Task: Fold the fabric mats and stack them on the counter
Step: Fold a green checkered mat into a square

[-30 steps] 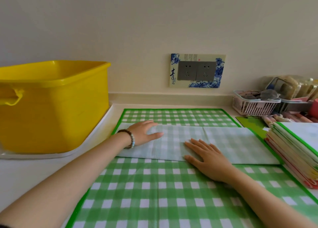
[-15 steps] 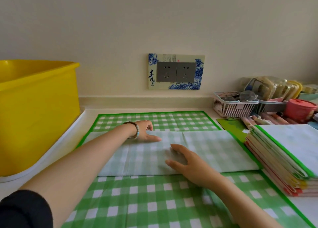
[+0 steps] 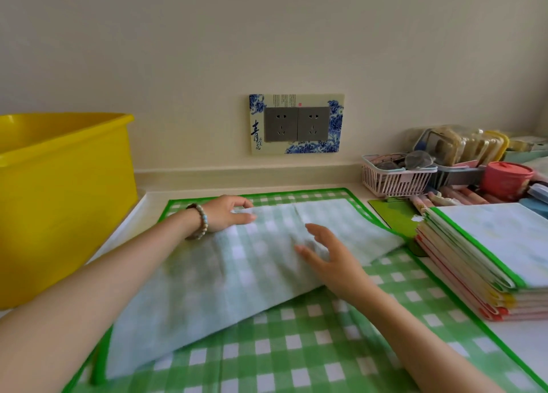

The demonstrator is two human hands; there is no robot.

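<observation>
only one view here, the head cam. progress-wise i'd say it's well along: a stack (image 3: pixel 474 262) of folded mats sits on the counter (image 3: pixel 523 343) at the right, just beside the one being worked on. the current mat (image 3: pixel 296 345) is green checked with a bright green border, spread in the middle of the counter between the stack and a yellow tub (image 3: pixel 59 202). one long flap is turned over so its pale underside shows. its near left end looks lifted and blurry, so the fold isn't settled. the left hand (image 3: pixel 226 214) pinches the flap's far edge between thumb and fingers, as far as i can tell. the right hand (image 3: pixel 329 259) is loose, fingers spread, holding nothing, over the flap's middle crease. touching or just above, can't say. i'd guess this mat needs more folds before it goes on the stack.
</observation>
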